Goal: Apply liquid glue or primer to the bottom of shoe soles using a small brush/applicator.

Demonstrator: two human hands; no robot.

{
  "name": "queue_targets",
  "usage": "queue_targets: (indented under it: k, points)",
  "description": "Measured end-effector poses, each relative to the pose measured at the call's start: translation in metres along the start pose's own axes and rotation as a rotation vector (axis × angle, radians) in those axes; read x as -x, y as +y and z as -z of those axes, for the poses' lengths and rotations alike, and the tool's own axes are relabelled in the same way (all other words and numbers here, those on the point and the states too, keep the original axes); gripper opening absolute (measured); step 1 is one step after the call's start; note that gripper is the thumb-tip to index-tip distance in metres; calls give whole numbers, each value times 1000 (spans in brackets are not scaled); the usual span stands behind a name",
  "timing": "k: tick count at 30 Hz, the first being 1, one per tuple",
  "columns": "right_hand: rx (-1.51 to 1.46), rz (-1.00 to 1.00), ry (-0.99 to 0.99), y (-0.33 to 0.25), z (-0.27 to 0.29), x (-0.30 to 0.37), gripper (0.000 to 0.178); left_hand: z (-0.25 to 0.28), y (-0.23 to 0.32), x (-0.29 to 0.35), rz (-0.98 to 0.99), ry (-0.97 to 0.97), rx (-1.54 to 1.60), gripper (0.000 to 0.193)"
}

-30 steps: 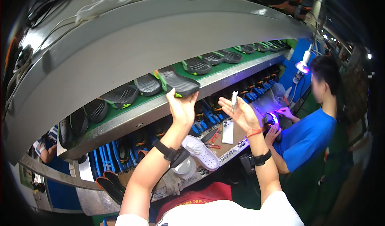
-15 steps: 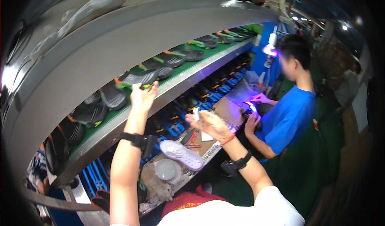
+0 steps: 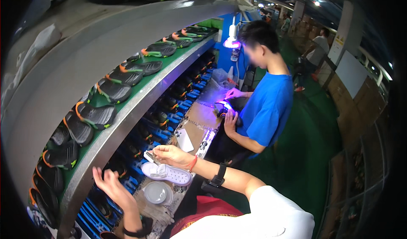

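Small white-and-silver object (image 3: 149, 156), its exact kind too blurred to be told, is held at the fingertips of the right hand (image 3: 171, 154), whose grip is narrow. For good handling, a light but firm pinch near the middle of the object would seem best, with its outer end pointed away from the fingers and the wrist kept loose; enough height should also be kept for the things beneath not to be brushed. The left hand (image 3: 113, 187) is spread wide, and nothing can be seen in it; it would be well guarded from knocks by being kept a little off the bright metal edge (image 3: 121, 133) of the green-surfaced shelf, though whether that edge is touched cannot be told. The object lies to the right of the left hand, well apart from it, and just beyond the right fingertips on their left side. Below the right hand, on the cluttered desk (image 3: 205, 116), a pale lilac-white perforated shoe (image 3: 176, 176) is seen, with a round, pale translucent tub (image 3: 157, 192) just beside it. Black shoes with orange and green straps (image 3: 78, 129) are lined up on the shelf, beyond the left hand.
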State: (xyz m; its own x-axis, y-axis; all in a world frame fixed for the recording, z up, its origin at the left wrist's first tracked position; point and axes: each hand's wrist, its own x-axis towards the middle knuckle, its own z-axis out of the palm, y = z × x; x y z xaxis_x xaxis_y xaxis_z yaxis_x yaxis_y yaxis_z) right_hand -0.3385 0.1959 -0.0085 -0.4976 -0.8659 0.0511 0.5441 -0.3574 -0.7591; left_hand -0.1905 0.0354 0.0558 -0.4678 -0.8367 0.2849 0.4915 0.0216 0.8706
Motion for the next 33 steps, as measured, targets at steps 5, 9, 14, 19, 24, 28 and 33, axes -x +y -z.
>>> queue_targets:
  k: [5, 9, 14, 19, 24, 28, 33]
  points:
    - [188, -1, 143, 3, 0, 5, 31, 159, -61, 90, 106, 82, -495, 61]
    - [271, -81, 192, -6, -2, 4, 32, 227, -48, 145, 260, 216, -734, 66]
    - [610, -35, 227, 19, 3, 8, 22, 300, -73, 174, 124, 105, -1370, 65]
    - [915, 55, 115, 87, 12, 10, 16, 307, -82, 163, 165, 65, -1487, 66]
    - [1252, -91, 57, 128, -13, 7, 16, 310, -57, 149, 243, 316, -1582, 63]
    - [1482, 54, -25, 142, -17, 5, 11, 368, -54, 153, 303, 738, -1634, 67]
    - [1639, 127, -66, 151, -17, 5, 11, 454, -43, 172, 470, 595, -1626, 43]
